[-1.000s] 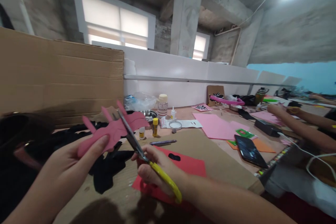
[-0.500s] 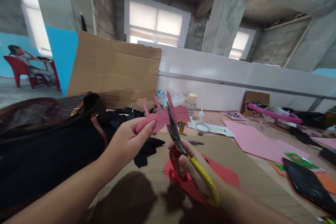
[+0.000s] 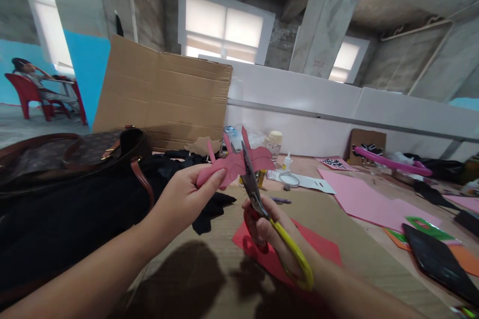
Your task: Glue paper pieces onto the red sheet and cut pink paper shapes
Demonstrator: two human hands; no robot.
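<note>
My left hand (image 3: 200, 184) pinches a pink paper cutout (image 3: 230, 164) by its left end, thumb on top. Curved outlines are drawn on the cutout, and narrow pointed strips rise from its upper edge. My right hand (image 3: 275, 227) is closed around a pair of scissors (image 3: 251, 187) with one yellow and one red handle loop. The scissor blades point up and lie across the middle of the cutout, slightly parted. Below my right hand, a sheet of red paper (image 3: 322, 244) lies on the cardboard work surface (image 3: 202, 269).
A dark handbag (image 3: 90, 179) fills the left side, before an upright cardboard panel (image 3: 160, 94). Behind my hands stand a jar (image 3: 274, 143) and a glue bottle (image 3: 287, 162). Pink sheets (image 3: 359, 197) and a black pouch (image 3: 437, 256) lie right. A person (image 3: 33, 77) sits far left.
The cutout and scissors sit slightly further right in view. The blades have parted slightly, with both tips now showing. Both hands keep their grip.
</note>
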